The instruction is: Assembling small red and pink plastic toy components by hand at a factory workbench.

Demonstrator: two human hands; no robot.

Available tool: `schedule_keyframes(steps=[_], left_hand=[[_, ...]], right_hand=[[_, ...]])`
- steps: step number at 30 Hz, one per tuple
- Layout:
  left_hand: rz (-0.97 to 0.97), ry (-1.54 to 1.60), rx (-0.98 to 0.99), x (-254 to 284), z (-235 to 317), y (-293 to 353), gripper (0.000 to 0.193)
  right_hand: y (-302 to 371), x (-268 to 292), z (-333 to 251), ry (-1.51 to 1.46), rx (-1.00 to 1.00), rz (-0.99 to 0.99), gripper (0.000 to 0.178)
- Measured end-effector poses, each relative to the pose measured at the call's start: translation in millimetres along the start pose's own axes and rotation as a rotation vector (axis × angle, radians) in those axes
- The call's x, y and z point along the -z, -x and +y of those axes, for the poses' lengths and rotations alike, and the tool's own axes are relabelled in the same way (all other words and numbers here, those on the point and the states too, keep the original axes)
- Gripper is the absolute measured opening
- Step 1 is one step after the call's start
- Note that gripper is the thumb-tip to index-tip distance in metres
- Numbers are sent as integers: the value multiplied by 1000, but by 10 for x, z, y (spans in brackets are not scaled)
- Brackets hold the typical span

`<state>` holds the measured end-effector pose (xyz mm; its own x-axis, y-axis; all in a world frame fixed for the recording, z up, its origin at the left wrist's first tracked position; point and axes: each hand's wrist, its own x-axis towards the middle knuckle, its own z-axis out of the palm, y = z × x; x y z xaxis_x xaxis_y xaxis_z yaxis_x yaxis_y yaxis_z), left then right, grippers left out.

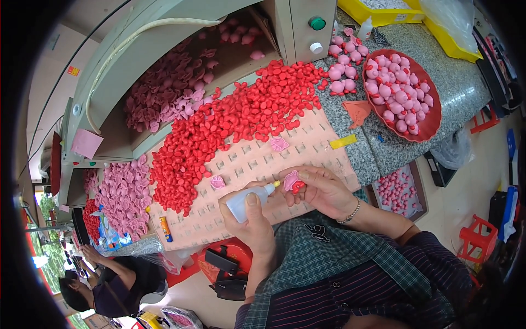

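Observation:
My left hand (259, 229) is closed around a translucent white squeeze bottle (238, 206), tilted so its yellow tip points at the piece in my other hand. Between the fingers of my right hand (332, 193) is a small pink plastic piece (290, 179) with a raised rim, a red rounded part (298, 187) against its lower side. The bottle tip is beside the pink piece; whether they touch I cannot tell. Two similar loose pink pieces lie on the peach-coloured mat, one (279, 144) beyond my hands and another (218, 182) to their left.
A heap of red parts (235, 112) covers the mat's far side, with pink pieces (121, 192) piled left. At right, a red bowl (437, 112) holds pink-and-red figures. A machine opening (219, 60) faces the mat. A glue stick (165, 229) lies front left; another person (115, 282) sits lower left.

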<state>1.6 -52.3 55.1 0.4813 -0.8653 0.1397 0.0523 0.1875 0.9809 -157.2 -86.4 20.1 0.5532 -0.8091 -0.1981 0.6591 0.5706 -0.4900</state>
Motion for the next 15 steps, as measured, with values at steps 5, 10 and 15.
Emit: schedule_keyframes(steps=[5, 10, 15], left_hand=[[7, 2, -5, -8, -14, 3, 24], [-1, -41, -26, 27, -12, 11, 23], [-21, -37, -43, 29, -17, 9, 22]], right_hand=[[-2, 4, 2, -7, 1, -4, 41], [-2, -21, -7, 7, -5, 3, 41], [6, -39, -21, 10, -10, 14, 41]])
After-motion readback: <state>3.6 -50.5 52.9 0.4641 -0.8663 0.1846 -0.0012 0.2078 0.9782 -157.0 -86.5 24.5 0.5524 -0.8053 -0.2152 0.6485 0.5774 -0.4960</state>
